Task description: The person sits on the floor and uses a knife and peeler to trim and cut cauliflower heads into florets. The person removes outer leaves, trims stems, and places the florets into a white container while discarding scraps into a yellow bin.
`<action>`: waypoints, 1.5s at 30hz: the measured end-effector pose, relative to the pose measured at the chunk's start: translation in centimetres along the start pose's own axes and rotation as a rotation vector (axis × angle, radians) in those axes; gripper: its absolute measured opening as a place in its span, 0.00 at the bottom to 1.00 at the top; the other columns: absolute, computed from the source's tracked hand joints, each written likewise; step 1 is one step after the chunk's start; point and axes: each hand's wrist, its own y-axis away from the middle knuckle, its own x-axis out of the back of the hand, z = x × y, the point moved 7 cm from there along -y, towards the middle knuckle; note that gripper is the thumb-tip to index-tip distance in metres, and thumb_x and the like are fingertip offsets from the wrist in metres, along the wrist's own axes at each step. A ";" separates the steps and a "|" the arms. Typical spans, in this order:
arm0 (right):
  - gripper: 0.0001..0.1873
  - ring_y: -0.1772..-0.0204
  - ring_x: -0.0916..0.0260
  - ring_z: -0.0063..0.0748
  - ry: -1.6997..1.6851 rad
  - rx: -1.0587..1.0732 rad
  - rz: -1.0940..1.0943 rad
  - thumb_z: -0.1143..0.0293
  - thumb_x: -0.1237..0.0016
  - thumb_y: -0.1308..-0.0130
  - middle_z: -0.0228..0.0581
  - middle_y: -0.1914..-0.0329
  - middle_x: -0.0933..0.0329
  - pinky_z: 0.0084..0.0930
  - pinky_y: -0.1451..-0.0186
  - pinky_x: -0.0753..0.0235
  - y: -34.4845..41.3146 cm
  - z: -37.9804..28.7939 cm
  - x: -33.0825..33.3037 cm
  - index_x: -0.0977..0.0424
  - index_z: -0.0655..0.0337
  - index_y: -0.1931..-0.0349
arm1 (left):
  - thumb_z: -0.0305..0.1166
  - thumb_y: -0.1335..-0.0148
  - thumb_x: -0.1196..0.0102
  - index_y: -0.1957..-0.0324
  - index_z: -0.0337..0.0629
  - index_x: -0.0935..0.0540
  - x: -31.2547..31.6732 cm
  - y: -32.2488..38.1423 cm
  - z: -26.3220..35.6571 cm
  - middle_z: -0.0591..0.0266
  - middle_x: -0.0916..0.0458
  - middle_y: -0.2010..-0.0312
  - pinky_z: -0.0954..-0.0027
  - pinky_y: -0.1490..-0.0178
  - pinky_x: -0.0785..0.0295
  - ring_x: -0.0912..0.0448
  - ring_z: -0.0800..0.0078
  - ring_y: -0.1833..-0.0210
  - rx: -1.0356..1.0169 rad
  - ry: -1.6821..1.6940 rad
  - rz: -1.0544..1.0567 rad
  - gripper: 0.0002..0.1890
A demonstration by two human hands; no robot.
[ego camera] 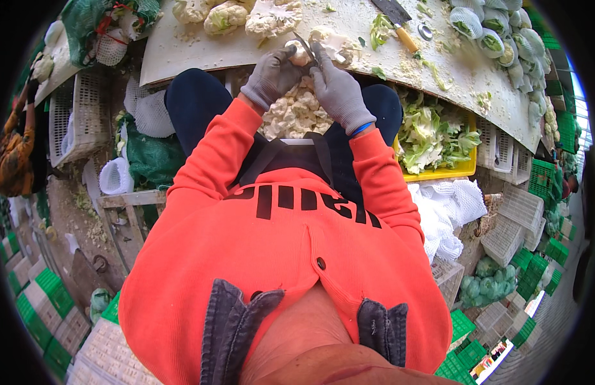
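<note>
Both of my hands wear grey gloves and meet at the table's near edge. My left hand holds a small piece of cauliflower. In my right hand is a small knife, its blade pointing up and left across that piece. Right beside the right hand's fingers lies a cauliflower head on the white table. More cauliflower heads lie farther back. Below my hands, between my knees, is a heap of cut cauliflower florets; its container is mostly hidden.
A cleaver with a wooden handle and a metal ring lie at the right. Net-wrapped cauliflowers are piled farther right. A yellow crate of leaves stands beside my right knee. At far left is another person, near a plastic crate.
</note>
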 end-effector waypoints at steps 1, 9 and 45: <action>0.32 0.65 0.20 0.57 0.013 0.011 -0.011 0.57 0.59 0.25 0.53 0.69 0.18 0.50 0.60 0.22 0.1 0.0 -0.1 0.46 0.53 0.24 | 0.34 0.25 0.57 0.45 0.32 0.26 -0.4 0.3 -0.1 0.49 0.21 0.51 0.51 0.34 0.31 0.23 0.59 0.46 0.005 -0.022 -0.048 0.16; 0.36 0.67 0.19 0.56 0.151 -0.075 -0.108 0.59 0.61 0.25 0.53 0.70 0.18 0.52 0.63 0.22 2.4 0.8 -4.3 0.53 0.64 0.23 | 0.33 0.28 0.45 0.47 0.34 0.21 0.8 3.6 -2.2 0.60 0.20 0.54 0.65 0.42 0.22 0.22 0.72 0.53 -0.019 -0.176 0.137 0.13; 0.21 0.63 0.17 0.37 -0.831 -0.540 0.309 0.63 0.55 0.28 0.46 0.62 0.17 0.33 0.62 0.17 -5.3 17.7 2.3 0.28 0.67 0.40 | 0.51 0.43 0.28 0.31 0.28 0.34 0.4 -10.9 0.5 0.46 0.23 0.43 0.72 0.51 0.21 0.20 0.68 0.48 -0.213 -1.390 0.257 0.48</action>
